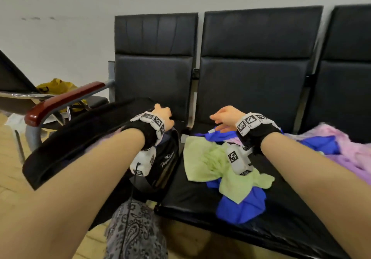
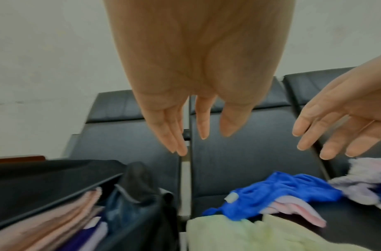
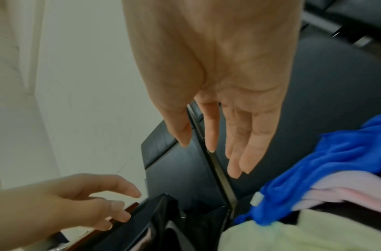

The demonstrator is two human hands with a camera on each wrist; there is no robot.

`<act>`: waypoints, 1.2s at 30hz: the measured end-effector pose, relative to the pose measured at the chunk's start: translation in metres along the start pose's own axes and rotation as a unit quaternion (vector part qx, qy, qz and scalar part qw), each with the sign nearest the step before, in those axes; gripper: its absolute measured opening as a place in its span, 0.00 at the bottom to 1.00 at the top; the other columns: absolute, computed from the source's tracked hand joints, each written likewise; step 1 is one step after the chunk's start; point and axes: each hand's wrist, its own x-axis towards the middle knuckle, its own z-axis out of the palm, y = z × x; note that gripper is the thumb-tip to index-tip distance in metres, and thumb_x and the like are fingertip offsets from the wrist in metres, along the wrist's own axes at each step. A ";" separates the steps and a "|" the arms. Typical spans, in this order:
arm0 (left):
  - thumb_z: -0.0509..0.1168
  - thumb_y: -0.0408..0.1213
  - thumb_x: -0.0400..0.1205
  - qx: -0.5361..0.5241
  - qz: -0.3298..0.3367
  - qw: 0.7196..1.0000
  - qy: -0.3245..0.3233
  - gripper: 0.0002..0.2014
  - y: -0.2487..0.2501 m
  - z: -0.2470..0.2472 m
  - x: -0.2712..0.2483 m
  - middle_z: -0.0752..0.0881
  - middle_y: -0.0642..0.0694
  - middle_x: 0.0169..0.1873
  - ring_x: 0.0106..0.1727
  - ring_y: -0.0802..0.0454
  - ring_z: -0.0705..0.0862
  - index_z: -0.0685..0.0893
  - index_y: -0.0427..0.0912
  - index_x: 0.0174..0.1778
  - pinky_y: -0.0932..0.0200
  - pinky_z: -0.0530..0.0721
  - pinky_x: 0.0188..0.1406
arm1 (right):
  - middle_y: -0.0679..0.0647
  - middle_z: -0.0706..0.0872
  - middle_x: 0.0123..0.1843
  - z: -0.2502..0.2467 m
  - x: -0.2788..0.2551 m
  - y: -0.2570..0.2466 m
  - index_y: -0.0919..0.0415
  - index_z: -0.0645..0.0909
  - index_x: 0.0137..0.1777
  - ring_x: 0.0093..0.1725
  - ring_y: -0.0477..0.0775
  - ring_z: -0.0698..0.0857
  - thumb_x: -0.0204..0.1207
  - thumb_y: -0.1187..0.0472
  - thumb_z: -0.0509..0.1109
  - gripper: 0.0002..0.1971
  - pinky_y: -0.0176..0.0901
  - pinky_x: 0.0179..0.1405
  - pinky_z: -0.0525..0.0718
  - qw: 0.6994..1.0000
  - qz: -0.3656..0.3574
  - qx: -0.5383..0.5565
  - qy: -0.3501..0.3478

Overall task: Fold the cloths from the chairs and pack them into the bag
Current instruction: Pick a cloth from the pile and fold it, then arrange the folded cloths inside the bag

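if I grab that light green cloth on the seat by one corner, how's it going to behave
The crumpled light green fleecy cloth would probably hang limp, since it lies in soft folds. It looks light. It overlaps the bright blue cloth, so lifting may drag that along.

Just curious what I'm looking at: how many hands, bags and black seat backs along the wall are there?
Hands: 2 (left hand, right hand)
Bag: 1
Black seat backs: 3
Total: 6
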 end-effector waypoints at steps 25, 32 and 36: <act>0.61 0.38 0.82 0.201 0.277 0.916 -0.209 0.15 0.163 0.182 -0.075 0.82 0.37 0.62 0.62 0.39 0.81 0.80 0.37 0.63 0.51 0.79 0.60 | 0.57 0.82 0.56 -0.054 -0.087 0.179 0.64 0.78 0.63 0.51 0.58 0.88 0.80 0.57 0.67 0.15 0.45 0.49 0.86 0.979 0.143 -0.117 -0.086; 0.60 0.34 0.82 0.156 0.297 0.924 -0.185 0.13 0.161 0.184 -0.072 0.79 0.39 0.62 0.62 0.39 0.78 0.82 0.38 0.60 0.60 0.71 0.52 | 0.55 0.81 0.55 -0.043 -0.091 0.171 0.64 0.78 0.63 0.49 0.55 0.88 0.81 0.56 0.65 0.16 0.50 0.56 0.86 0.973 0.117 -0.160 -0.115; 0.66 0.39 0.80 0.129 0.317 0.918 -0.200 0.16 0.155 0.190 -0.074 0.79 0.42 0.62 0.62 0.42 0.79 0.77 0.41 0.63 0.54 0.76 0.57 | 0.56 0.82 0.57 -0.044 -0.092 0.166 0.64 0.78 0.64 0.48 0.55 0.88 0.81 0.55 0.65 0.16 0.48 0.54 0.86 0.974 0.106 -0.166 -0.112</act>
